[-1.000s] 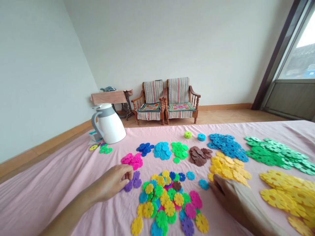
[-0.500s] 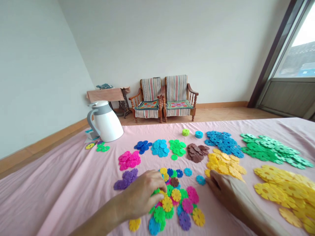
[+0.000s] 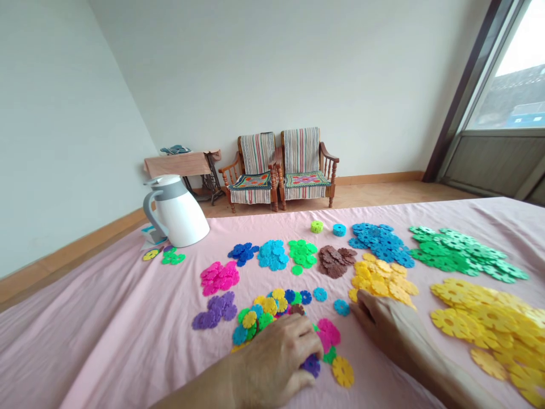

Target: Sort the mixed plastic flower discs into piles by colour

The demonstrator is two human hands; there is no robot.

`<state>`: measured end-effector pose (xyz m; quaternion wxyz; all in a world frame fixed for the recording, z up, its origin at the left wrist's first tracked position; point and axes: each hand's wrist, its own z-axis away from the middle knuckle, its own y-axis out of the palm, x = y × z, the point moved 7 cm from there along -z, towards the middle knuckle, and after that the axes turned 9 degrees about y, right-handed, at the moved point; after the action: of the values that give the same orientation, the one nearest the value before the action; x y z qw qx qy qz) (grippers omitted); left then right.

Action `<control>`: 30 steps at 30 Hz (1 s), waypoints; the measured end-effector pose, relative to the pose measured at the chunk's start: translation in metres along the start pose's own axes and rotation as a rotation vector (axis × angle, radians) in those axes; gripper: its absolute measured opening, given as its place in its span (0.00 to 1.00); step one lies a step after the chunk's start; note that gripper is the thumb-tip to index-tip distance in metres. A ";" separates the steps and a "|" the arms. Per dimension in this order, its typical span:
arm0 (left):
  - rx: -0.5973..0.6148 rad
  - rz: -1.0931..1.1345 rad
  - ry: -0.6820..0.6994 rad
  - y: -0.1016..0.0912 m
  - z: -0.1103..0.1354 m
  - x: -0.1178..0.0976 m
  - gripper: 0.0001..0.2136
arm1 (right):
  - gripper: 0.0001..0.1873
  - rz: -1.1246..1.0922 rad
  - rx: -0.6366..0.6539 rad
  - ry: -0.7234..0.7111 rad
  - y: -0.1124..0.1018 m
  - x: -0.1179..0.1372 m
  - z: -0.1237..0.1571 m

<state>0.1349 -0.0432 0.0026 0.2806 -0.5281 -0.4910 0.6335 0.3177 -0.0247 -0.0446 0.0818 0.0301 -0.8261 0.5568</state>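
Observation:
My left hand (image 3: 279, 358) reaches over a mixed heap of plastic snowflake discs, its thumb and fingers closed around a purple snowflake disc (image 3: 313, 366). It hides part of the heap. Pink discs (image 3: 328, 334) and a yellow disc (image 3: 343, 371) lie just right of its fingers. My right hand (image 3: 383, 318) rests on the cloth with curled fingers at the near edge of a pile of small yellow discs (image 3: 378, 278). Whatever its fingertips hold is hidden. A light-blue disc (image 3: 341, 307) lies beside them.
Sorted piles surround the heap: purple (image 3: 216, 311), pink (image 3: 219, 277), brown (image 3: 335, 261), blue (image 3: 381, 244), green (image 3: 462, 253) and large yellow discs (image 3: 489, 321). A white jug (image 3: 183, 216) stands at the far left of the pink cloth (image 3: 106, 329). Two wooden armchairs (image 3: 276, 170) stand beyond.
My left hand has moved right and nearer across the heap, from the yellow and green discs to the purple disc. My right hand stays near the yellow pile. The view has shifted slightly.

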 end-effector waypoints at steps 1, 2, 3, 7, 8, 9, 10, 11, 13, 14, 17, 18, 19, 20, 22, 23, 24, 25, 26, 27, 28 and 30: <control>-0.015 0.018 -0.006 -0.001 0.000 0.001 0.10 | 0.17 -0.003 0.001 0.000 0.000 0.000 0.000; -0.028 0.041 -0.006 -0.003 0.000 0.001 0.09 | 0.17 -0.007 0.002 0.001 0.000 0.000 0.000; -0.035 0.067 -0.006 -0.005 0.000 0.002 0.07 | 0.17 -0.010 0.004 0.004 -0.001 0.000 0.000; -0.117 0.116 -0.080 -0.030 0.011 0.015 0.05 | 0.18 -0.013 0.026 0.023 -0.003 0.002 -0.002; -0.165 0.106 -0.132 -0.040 0.018 0.023 0.05 | 0.18 -0.010 0.030 0.028 -0.003 0.002 -0.002; -0.209 0.092 -0.185 -0.050 0.026 0.033 0.05 | 0.18 -0.008 0.037 0.030 -0.003 0.002 -0.002; -0.247 0.083 -0.241 -0.060 0.035 0.043 0.05 | 0.18 -0.006 0.043 0.030 -0.004 0.002 -0.002; -0.291 0.073 -0.292 -0.069 0.045 0.054 0.05 | 0.18 -0.005 0.050 0.029 -0.003 0.003 -0.002; -0.335 0.043 -0.381 -0.081 0.067 0.077 0.04 | 0.17 -0.006 0.065 0.029 -0.003 0.002 -0.003; -0.353 0.016 -0.416 -0.086 0.078 0.087 0.04 | 0.17 -0.007 0.071 0.030 -0.003 0.002 -0.003; -0.368 -0.029 -0.519 -0.091 0.109 0.115 0.04 | 0.17 -0.005 0.082 0.036 -0.002 0.001 -0.003; -0.366 -0.044 -0.548 -0.091 0.117 0.123 0.04 | 0.17 -0.002 0.084 0.037 -0.002 0.000 -0.003; -0.359 -0.066 -0.576 -0.090 0.125 0.129 0.04 | 0.18 0.002 0.086 0.038 -0.002 0.000 -0.003; -0.355 -0.101 -0.603 -0.090 0.131 0.133 0.04 | 0.17 0.007 0.086 0.040 -0.001 0.000 -0.003; -0.371 -0.200 -0.647 -0.093 0.138 0.136 0.05 | 0.18 0.012 0.082 0.040 -0.001 0.000 -0.003; -0.385 -0.242 -0.654 -0.094 0.138 0.133 0.06 | 0.18 0.013 0.077 0.039 -0.001 0.000 -0.003; -0.392 -0.264 -0.648 -0.093 0.136 0.129 0.07 | 0.18 0.013 0.071 0.036 -0.002 0.001 -0.003; -0.388 -0.257 -0.630 -0.091 0.131 0.122 0.07 | 0.18 0.013 0.065 0.033 -0.002 0.001 -0.003; -0.367 -0.225 -0.602 -0.087 0.124 0.114 0.07 | 0.18 0.012 0.061 0.031 -0.003 0.001 -0.003; -0.316 -0.166 -0.566 -0.079 0.116 0.105 0.07 | 0.19 0.010 0.058 0.030 -0.004 0.001 -0.003; -0.275 -0.105 -0.541 -0.071 0.108 0.097 0.08 | 0.19 0.007 0.054 0.029 -0.004 0.001 -0.003; -0.185 -0.043 -0.485 -0.055 0.093 0.080 0.07 | 0.19 0.004 0.041 0.022 -0.006 0.002 -0.003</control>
<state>0.0149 0.0163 0.0176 0.1187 -0.3737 -0.6109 0.6878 0.3171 -0.0239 -0.0381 0.0890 0.0242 -0.8137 0.5740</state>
